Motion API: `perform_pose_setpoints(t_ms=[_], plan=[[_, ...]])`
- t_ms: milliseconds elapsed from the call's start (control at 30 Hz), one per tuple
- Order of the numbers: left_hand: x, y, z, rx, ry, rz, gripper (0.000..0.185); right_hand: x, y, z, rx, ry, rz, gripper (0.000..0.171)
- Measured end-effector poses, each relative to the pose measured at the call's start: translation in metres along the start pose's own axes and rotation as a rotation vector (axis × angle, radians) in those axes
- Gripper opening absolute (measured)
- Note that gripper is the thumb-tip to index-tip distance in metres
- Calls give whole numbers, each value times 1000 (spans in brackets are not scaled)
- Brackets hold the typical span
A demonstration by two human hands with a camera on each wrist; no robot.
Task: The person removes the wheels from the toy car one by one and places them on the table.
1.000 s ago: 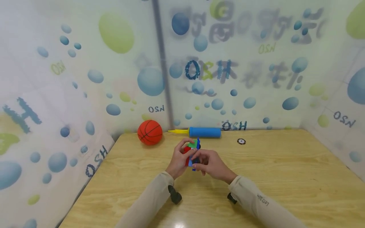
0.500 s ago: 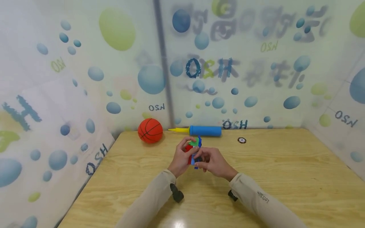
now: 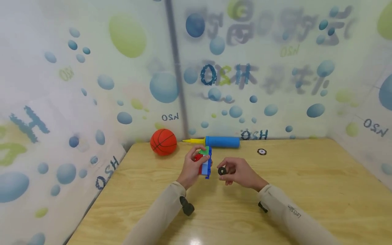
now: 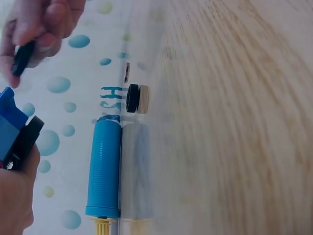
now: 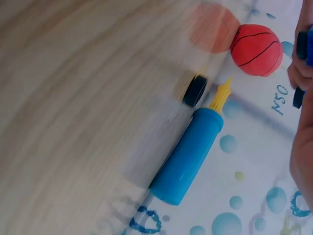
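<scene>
Above the wooden surface (image 3: 306, 183), the left hand (image 3: 191, 168) grips a toy block car (image 3: 204, 163) of blue, red and green pieces, its fingers curled round the toy from the left side so that the blue edge faces the other hand. The right hand (image 3: 240, 172) is just beside it, apart from the toy, and pinches a small black wheel (image 3: 222, 170) between thumb and fingertips; the wheel sits in the gap between the two hands, clear of the car. In the left wrist view the car's blue corner and a black wheel on it show at the edge of the frame, with the right hand above them pinching the loose wheel. At the back of the surface lie an orange ball (image 3: 163, 142) and, near it, a blue pump (image 3: 222, 142) with a yellow nozzle, lying along the wall. Another small black wheel (image 3: 261, 151) rests on the surface to the right of the pump.
</scene>
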State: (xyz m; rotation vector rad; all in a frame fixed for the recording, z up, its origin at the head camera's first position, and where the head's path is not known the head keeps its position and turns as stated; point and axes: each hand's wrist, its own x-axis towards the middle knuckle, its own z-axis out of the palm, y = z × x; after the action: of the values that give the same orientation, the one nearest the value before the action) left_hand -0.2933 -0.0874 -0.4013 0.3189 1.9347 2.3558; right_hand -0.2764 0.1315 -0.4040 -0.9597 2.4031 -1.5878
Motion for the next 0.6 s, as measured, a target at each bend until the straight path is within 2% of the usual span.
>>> perform_pose_setpoints(t_ms=[300, 600], plan=[[0, 0, 1, -51, 7, -25, 23, -6, 11, -24, -175, -123, 56, 31], [0, 1, 6, -21, -18, -43, 31, -4, 29, -41, -369, -131, 66, 27]])
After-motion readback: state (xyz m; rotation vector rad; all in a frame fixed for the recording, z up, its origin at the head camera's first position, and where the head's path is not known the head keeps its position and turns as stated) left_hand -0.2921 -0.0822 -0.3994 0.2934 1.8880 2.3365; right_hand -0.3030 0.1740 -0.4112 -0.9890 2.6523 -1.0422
